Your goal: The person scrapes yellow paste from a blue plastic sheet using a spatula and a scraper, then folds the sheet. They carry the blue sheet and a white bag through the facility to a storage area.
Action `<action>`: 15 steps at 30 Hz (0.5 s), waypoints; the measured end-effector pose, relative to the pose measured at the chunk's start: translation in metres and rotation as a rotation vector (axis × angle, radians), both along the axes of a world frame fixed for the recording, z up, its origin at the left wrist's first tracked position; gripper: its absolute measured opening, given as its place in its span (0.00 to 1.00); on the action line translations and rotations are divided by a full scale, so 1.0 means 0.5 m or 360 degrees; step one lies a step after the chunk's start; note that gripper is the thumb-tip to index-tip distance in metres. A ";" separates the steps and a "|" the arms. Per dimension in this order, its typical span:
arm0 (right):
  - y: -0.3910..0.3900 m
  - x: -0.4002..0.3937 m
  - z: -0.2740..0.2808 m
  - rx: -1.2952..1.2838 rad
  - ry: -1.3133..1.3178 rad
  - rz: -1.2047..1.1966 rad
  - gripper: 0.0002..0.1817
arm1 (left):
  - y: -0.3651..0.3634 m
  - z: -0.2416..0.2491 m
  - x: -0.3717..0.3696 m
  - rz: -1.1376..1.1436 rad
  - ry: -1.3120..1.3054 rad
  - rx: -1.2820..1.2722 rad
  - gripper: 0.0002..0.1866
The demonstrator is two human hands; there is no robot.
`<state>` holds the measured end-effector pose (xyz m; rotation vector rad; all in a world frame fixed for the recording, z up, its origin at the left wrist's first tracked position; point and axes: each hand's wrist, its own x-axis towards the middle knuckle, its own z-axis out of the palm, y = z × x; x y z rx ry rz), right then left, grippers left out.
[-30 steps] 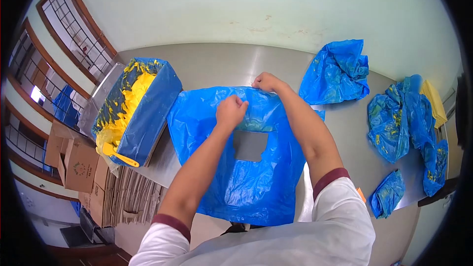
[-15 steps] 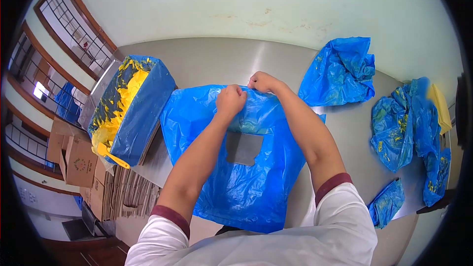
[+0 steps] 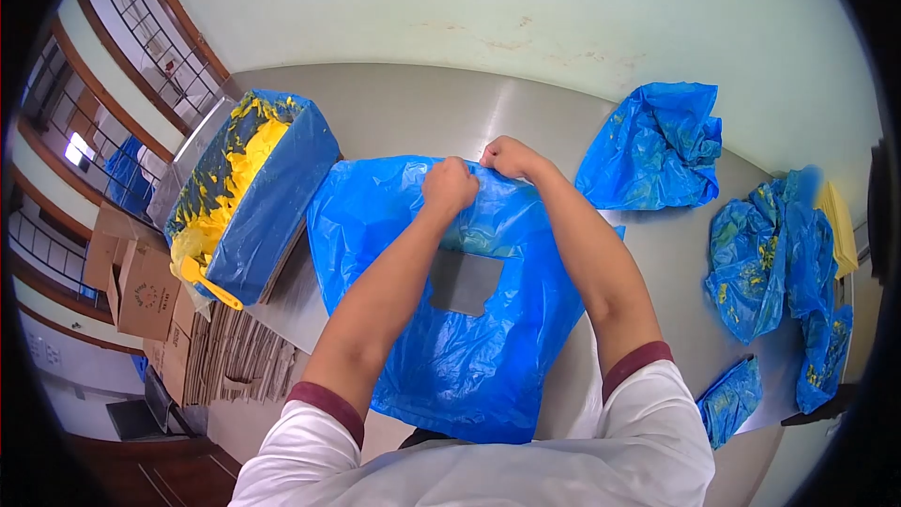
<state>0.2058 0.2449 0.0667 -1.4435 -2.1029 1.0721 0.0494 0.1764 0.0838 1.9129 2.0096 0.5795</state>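
Observation:
A large blue plastic bag (image 3: 450, 376) lies spread over the metal table's near edge, its lower part hanging toward my body. Near its middle is a squarish opening through which grey metal shows. At the bag's far edge, my left hand (image 3: 450, 185) is closed on the plastic, fingers curled under. Just right of it, my right hand (image 3: 507, 158) pinches the same edge. The two hands are close together, a small gap between them. What lies under the curled fingers is hidden.
To the left stands a blue-lined box (image 3: 272, 197) of yellow soft material with a yellow scoop (image 3: 208, 282). Crumpled blue bags (image 3: 654, 150) and smeared blue plastic (image 3: 751, 258) lie on the right. Flattened cardboard (image 3: 235, 352) is stacked at lower left beside a carton (image 3: 145, 296).
The view has tilted slightly. Both hands stay on the bag's far edge, with only a slight shift, and the bag lies almost as before.

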 end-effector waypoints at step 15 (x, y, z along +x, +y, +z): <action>-0.010 0.012 0.024 0.0308 -0.0708 -0.0222 0.10 | -0.278 -0.013 -0.040 -0.0213 -0.1005 0.0937 0.10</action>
